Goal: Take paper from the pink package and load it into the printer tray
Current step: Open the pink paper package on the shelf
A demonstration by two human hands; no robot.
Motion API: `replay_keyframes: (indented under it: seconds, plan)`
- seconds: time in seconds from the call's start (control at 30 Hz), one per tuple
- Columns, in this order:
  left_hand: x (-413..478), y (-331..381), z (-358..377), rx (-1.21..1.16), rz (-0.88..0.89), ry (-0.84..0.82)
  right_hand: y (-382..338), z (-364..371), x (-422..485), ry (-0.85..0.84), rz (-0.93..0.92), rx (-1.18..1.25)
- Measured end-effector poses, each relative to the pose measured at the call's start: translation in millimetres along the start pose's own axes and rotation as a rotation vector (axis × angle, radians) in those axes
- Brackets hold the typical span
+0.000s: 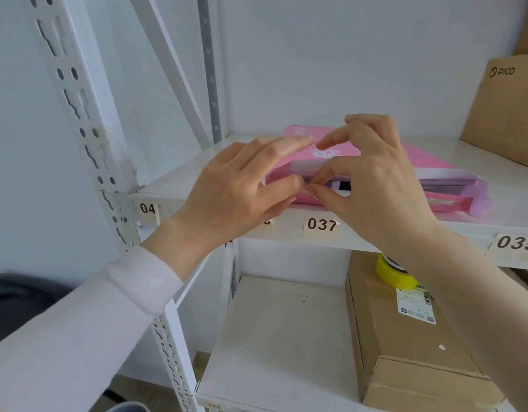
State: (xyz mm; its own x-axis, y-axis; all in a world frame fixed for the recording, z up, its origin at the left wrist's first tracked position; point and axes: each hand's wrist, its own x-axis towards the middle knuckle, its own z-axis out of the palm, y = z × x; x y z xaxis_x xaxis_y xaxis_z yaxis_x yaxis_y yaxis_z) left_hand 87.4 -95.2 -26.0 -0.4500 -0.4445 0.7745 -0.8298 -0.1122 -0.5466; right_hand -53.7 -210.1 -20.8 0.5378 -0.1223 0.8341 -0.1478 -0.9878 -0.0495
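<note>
A pink package [429,162] of paper lies flat on the white shelf [179,173] above the label 037. Its near end is torn open, and paper edges [447,185] show inside. My left hand [242,185] rests on the package's left front corner, thumb pressed at the opening. My right hand [373,171] is at the front edge too, thumb and forefinger pinching the wrapper flap at the opening. Both hands touch each other there. No printer is in view.
A brown PICO carton [506,114] stands at the shelf's right end. On the lower shelf [274,337] lies a long cardboard box [411,346] with a yellow tape roll [393,272] on it. A slotted white upright [87,135] stands at the left.
</note>
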Motion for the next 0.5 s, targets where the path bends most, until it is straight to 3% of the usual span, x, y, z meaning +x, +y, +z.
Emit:
replay_keyframes:
  seconds: [0.33,0.5]
  plan:
    - [-2,4,1,-0.001,-0.096,-0.084,2,3,-2,0.026,0.008,0.037]
    - [-7,16,0,-0.079,-0.264,-0.045,0,2,-2,0.040,-0.001,0.016]
